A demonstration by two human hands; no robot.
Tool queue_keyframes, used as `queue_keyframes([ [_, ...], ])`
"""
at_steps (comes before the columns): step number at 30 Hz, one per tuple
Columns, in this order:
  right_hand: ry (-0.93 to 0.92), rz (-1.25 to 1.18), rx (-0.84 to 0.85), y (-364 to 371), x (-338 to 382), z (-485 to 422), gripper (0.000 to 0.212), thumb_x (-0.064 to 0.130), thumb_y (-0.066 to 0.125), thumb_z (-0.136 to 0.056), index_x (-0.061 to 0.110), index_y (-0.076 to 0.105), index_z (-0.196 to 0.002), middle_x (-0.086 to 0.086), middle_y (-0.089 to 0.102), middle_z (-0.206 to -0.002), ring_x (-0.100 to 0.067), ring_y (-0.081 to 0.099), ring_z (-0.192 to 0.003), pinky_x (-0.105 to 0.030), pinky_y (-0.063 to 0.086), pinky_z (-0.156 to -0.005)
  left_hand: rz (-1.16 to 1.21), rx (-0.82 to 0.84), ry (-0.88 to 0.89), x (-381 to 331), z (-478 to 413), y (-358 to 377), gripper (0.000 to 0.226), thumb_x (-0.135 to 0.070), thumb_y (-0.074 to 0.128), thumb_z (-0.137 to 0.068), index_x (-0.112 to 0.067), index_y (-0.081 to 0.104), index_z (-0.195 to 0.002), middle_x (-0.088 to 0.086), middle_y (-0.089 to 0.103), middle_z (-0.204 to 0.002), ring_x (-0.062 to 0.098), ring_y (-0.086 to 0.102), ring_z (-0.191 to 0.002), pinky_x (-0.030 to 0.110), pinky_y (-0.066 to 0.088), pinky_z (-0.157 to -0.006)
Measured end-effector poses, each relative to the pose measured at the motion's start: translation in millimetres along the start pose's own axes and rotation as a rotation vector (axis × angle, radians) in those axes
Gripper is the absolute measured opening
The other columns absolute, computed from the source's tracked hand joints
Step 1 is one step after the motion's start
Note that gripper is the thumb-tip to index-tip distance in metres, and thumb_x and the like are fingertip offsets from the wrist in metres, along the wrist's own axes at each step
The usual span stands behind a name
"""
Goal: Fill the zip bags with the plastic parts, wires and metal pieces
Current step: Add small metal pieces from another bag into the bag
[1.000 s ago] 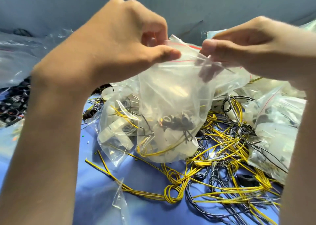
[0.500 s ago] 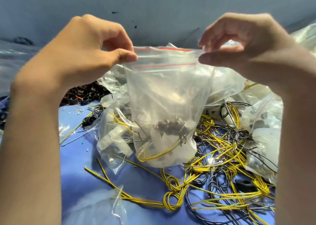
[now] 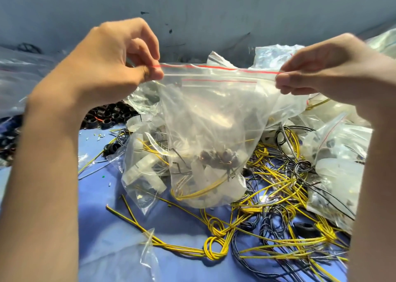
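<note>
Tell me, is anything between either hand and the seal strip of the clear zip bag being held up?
Nothing visible. The left hand and the right hand each pinch one end of the top strip of the clear, red-lined zip bag directly. The strip between them is bare, with no wire or part lying across it.

Grey-blue wall (image 3: 214, 7) w/ dark specks behind — blue work surface (image 3: 100, 198) below, brightly lit.
</note>
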State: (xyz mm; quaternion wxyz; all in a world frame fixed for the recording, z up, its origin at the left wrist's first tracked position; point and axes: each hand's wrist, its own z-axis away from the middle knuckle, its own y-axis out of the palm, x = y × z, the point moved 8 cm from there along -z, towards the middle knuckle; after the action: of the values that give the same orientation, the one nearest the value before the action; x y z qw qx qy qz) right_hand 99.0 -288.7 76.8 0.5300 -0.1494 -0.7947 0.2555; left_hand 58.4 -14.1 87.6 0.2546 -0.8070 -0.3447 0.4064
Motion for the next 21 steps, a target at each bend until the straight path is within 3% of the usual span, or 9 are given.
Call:
queue_keyframes([
  [6, -0.070, 0.131, 0.083, 4.9, 1.2, 1.8, 0.012, 0.017, 0.073, -0.080, 0.025, 0.073, -0.071, 0.002, 0.073, -0.075, -0.002, 0.066, -0.064, -0.018, 0.056, -0.075, 0.018, -0.010, 0.014, 0.7, -0.3, 0.2, 0.038, -0.010, 0.076, -0.078, -0.037, 0.048, -0.078, -0.022, 0.069, -0.079, 0.006, 0.060, -0.066, 0.034, 0.051, -0.077],
  [10, -0.149, 0.322, -0.009, 0.9, 9.6, 1.4, 0.019, 0.019, 0.069, -0.084, 0.036, 0.067, -0.078, 0.013, 0.070, -0.073, -0.011, 0.064, -0.066, -0.040, 0.054, -0.080, 0.024, -0.011, 0.031, -0.8, 1.0, -2.4, 0.041, -0.012, 0.077, -0.077, -0.037, 0.044, -0.077, -0.023, 0.068, -0.078, 0.016, 0.048, -0.060, 0.043, 0.050, -0.073],
  [12, -0.194, 0.355, -0.050, -1.2, 16.4, 1.5, 0.022, 0.019, 0.067, -0.086, 0.039, 0.065, -0.078, 0.018, 0.068, -0.073, -0.007, 0.062, -0.063, -0.040, 0.053, -0.078, 0.026, -0.039, 0.055, -3.6, 1.5, -6.8, 0.041, -0.015, 0.078, -0.076, -0.037, 0.043, -0.078, -0.024, 0.068, -0.079, 0.021, 0.048, -0.062, 0.041, 0.049, -0.071],
  [15, -0.194, 0.303, -0.061, -2.1, 18.1, 0.8, 0.019, 0.020, 0.069, -0.085, 0.038, 0.066, -0.080, 0.014, 0.070, -0.075, -0.007, 0.063, -0.064, -0.041, 0.054, -0.082, 0.070, -0.062, 0.038, 0.6, 1.2, -9.1, 0.034, -0.020, 0.078, -0.077, -0.036, 0.048, -0.080, -0.023, 0.069, -0.080, 0.005, 0.057, -0.064, 0.032, 0.052, -0.074],
  [16, -0.172, 0.276, -0.044, -0.5, 16.3, 1.2, 0.015, 0.023, 0.071, -0.084, 0.037, 0.068, -0.081, 0.012, 0.071, -0.075, -0.010, 0.066, -0.068, -0.040, 0.055, -0.082, 0.074, -0.034, 0.022, 3.1, 0.8, -5.6, 0.031, -0.020, 0.078, -0.077, -0.034, 0.051, -0.081, -0.022, 0.069, -0.080, 0.000, 0.059, -0.065, 0.030, 0.053, -0.076],
  [18, -0.150, 0.228, 0.018, 5.4, 14.4, 3.5, 0.002, 0.030, 0.072, -0.081, 0.031, 0.071, -0.080, 0.011, 0.072, -0.074, -0.009, 0.069, -0.071, -0.021, 0.054, -0.071, 0.072, 0.036, -0.005, 6.2, 1.1, 3.0, 0.025, -0.019, 0.077, -0.078, -0.031, 0.056, -0.082, -0.020, 0.070, -0.079, -0.004, 0.060, -0.067, 0.028, 0.053, -0.079],
  [19, -0.161, 0.205, 0.033, 7.1, 15.8, 4.8, 0.006, 0.032, 0.072, -0.080, 0.026, 0.073, -0.077, 0.012, 0.072, -0.072, -0.004, 0.068, -0.068, -0.010, 0.048, -0.059, 0.073, 0.055, -0.007, 5.7, 1.3, 5.6, 0.022, -0.019, 0.076, -0.078, -0.030, 0.058, -0.083, -0.019, 0.070, -0.079, -0.005, 0.061, -0.068, 0.026, 0.052, -0.079],
  [21, -0.181, 0.156, 0.054, 9.8, 18.8, 5.7, 0.010, 0.029, 0.073, -0.080, 0.021, 0.073, -0.074, 0.014, 0.071, -0.068, 0.004, 0.065, -0.062, -0.002, 0.038, -0.050, 0.086, 0.057, 0.006, 2.3, 1.2, 6.0, 0.019, -0.019, 0.075, -0.079, -0.030, 0.060, -0.083, -0.019, 0.069, -0.079, -0.006, 0.062, -0.070, 0.023, 0.051, -0.078],
])
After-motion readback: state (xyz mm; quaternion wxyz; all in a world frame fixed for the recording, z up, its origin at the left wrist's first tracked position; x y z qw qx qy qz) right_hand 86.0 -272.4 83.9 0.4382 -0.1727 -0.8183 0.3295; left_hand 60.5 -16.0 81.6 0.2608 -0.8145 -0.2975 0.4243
